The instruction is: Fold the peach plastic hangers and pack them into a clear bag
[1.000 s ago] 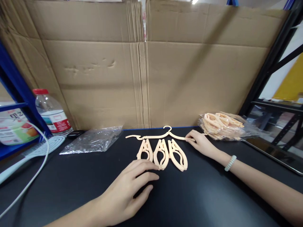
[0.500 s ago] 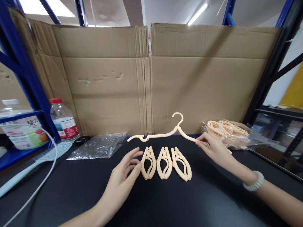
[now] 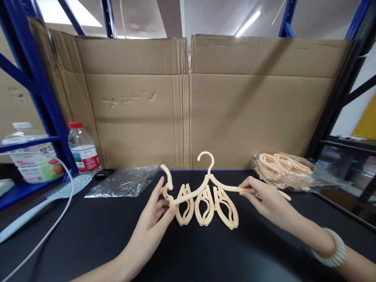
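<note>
A cream folding clothes hanger [image 3: 192, 193] is spread out above the black table, its hook pointing up. My left hand [image 3: 155, 213] has thumb and fingers around its left arm, where the end section bends upward at the joint. Gripped in my right hand [image 3: 261, 196] is the hanger's right arm, whose tip sticks out beyond the fingers. Behind and below it, three folded hangers lie side by side on the table: a left one [image 3: 188, 214], a middle one [image 3: 204, 209] and a right one [image 3: 230, 215]. The held hanger partly covers the left and middle ones.
A plastic bag of folded hangers [image 3: 279, 166] lies at the back right. At the left are a flat clear bag [image 3: 123, 183], a hairbrush [image 3: 70, 188], a white cable [image 3: 60, 225], a red-capped bottle [image 3: 85, 152] and a blue rack [image 3: 44, 86]. Cardboard [image 3: 141, 117] stands behind.
The hanger has come lower and toward the left hand, which now grips its left arm. That arm's end section has bent upward. The right hand keeps its hold.
</note>
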### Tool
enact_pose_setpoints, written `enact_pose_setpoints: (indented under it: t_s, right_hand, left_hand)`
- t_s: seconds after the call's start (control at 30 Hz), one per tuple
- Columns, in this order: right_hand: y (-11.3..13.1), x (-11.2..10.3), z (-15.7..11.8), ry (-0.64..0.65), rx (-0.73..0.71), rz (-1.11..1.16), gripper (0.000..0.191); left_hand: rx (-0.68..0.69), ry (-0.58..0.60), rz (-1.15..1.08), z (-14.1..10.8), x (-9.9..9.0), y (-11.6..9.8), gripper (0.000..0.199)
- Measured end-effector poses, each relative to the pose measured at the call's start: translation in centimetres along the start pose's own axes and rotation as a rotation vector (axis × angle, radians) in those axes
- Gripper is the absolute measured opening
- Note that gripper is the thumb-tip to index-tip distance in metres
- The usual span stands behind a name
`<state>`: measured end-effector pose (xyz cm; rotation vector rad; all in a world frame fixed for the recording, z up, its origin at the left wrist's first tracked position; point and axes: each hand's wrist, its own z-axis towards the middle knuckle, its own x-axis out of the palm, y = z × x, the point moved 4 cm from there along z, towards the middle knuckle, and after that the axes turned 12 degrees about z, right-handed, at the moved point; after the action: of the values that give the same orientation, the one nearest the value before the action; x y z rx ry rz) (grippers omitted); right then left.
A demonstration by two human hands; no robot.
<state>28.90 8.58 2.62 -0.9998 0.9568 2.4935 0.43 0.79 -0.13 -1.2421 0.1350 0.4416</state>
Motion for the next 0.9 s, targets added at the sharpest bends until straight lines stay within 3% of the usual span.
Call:
enact_pose_setpoints:
  t_s: [0.17,0.3,0.43,0.53,0.67,0.77,0.9]
  right_hand:
    - [0.7,0.4,-0.2,0.009,-0.073,0.016,0.013]
    - [0.9,0.3,-0.1,-0.001,-0.229,-0.048,0.023]
    - [0.8,-0.5,-0.2,-0.089,-0.269,-0.261,0.019]
    - [1.0,-1.1,-0.4,-0.18,-0.243,-0.465,0.026]
    - [1.5,-1.1,-0.6,-0.195,-0.236,-0.624,0.032]
    - [1.6,-1.0,-0.6,-0.212,-0.219,-0.607,0.031]
    - [1.4,-0.8,-0.4,-0.242,-0.211,-0.352,0.026]
  left_hand:
    - [0.158,0.051,0.177,-0.3,0.2,-0.4,0.059]
    - [0.169,0.064,0.241,-0.3,0.0,-0.6,0.039]
    - [0.152,0.098,0.23,-0.2,0.0,-0.6,0.036]
    - [0.155,0.083,0.25,-0.1,-0.1,-0.7,0.036]
    - [0.17,0.051,0.278,-0.1,-0.1,-1.2,0.035]
    - [0.176,0.039,0.287,-0.2,-0.2,-1.4,0.035]
    - [0.163,0.045,0.301,-0.1,-0.2,-1.3,0.034]
